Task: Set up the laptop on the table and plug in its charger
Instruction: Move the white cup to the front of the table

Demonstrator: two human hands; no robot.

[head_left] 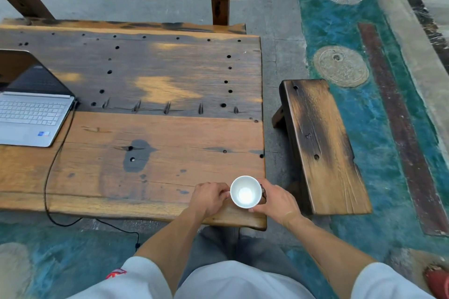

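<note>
Head view: we log both hands at table (170, 128) near corner.
Left hand (209, 198): curled on cup (246, 192).
Right hand (277, 199): cupping it.
Laptop (31, 116): open, far left, cable (52, 165) attached.

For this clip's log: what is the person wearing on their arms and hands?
Both forearms are bare. The left hand and right hand show no gloves or rings, and no watch is visible. Pale grey-white sleeves are pushed up towards the elbows: the left sleeve carries a small red and white marking near its cuff, while the right sleeve looks plain.
</note>
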